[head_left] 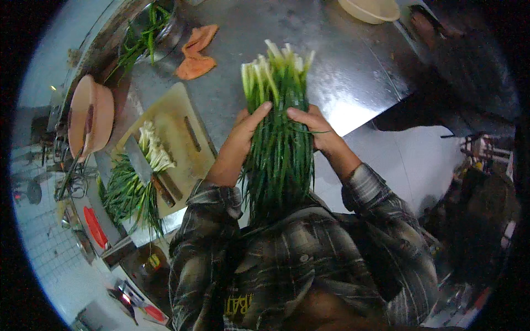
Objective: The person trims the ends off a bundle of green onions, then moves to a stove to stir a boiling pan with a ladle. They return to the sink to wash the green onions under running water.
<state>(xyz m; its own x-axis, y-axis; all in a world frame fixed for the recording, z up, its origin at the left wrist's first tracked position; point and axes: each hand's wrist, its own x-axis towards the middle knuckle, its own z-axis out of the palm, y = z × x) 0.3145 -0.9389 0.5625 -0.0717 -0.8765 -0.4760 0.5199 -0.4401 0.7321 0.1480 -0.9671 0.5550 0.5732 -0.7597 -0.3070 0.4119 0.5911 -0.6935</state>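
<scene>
A thick bunch of green onions point(281, 140) is held between my two hands, its white ends pointing away from me and its leaves hanging towards my body. My left hand point(249, 128) grips its left side and my right hand point(314, 124) its right side, thumbs on top. To the left, a cutting board point(182, 111) bears more green onions point(128, 182) with white ends. A cleaver point(138, 159) with a wooden handle lies across them. An orange cloth point(196, 58) rests on the metal worktop point(256, 25).
At the far left stands a pink plastic basin point(97, 116). A metal bowl point(169, 37) with green vegetables is at the upper left. A cream-coloured basin point(372, 10) stands at the top right. Another person point(468, 62) is at the right.
</scene>
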